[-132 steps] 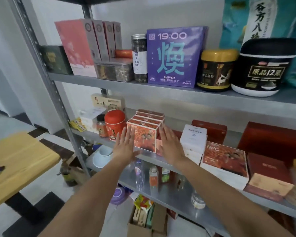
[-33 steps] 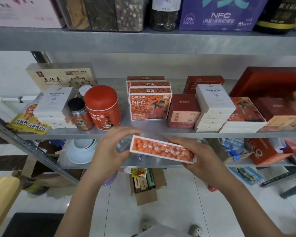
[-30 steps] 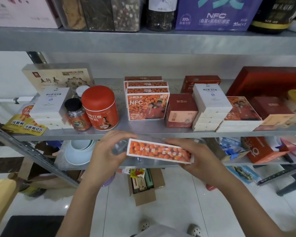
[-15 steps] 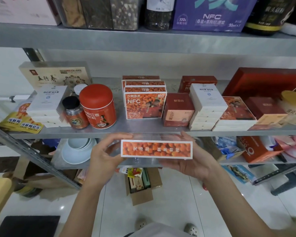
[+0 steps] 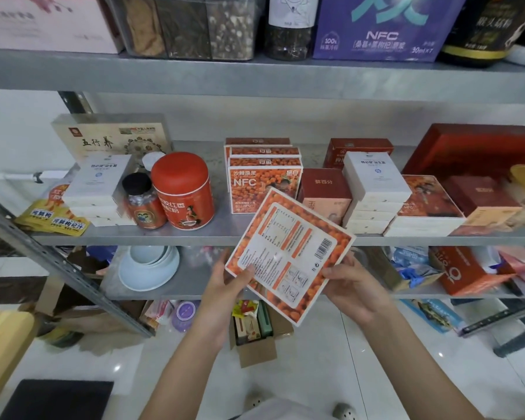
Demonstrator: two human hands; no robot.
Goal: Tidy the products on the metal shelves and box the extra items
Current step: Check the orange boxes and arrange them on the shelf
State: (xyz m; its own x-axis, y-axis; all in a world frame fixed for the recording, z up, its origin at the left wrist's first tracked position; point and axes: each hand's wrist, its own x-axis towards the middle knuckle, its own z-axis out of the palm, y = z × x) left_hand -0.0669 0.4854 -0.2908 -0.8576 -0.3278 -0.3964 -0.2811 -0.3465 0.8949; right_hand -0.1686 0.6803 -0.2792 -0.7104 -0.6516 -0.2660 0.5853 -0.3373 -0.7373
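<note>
Metal shelf (image 5: pixel 225 235) carries a red canister (image 5: pixel 181 190). Black-lidded jar (image 5: pixel 143 204) sits just left of the canister, with stacked white boxes (image 5: pixel 100 189) and yellow sachets (image 5: pixel 55 222) further left. Right of the canister: row of orange NFC boxes (image 5: pixel 262 186), maroon box (image 5: pixel 323 189), second white stack (image 5: pixel 373 189).

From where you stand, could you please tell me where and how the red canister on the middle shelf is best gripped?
Probably its cylindrical side wall below the domed lid, coming from the front and right. The red canister stands upright; a dark-capped bottle crowds its left, while bare shelf separates it from the orange NFC boxes.
</note>
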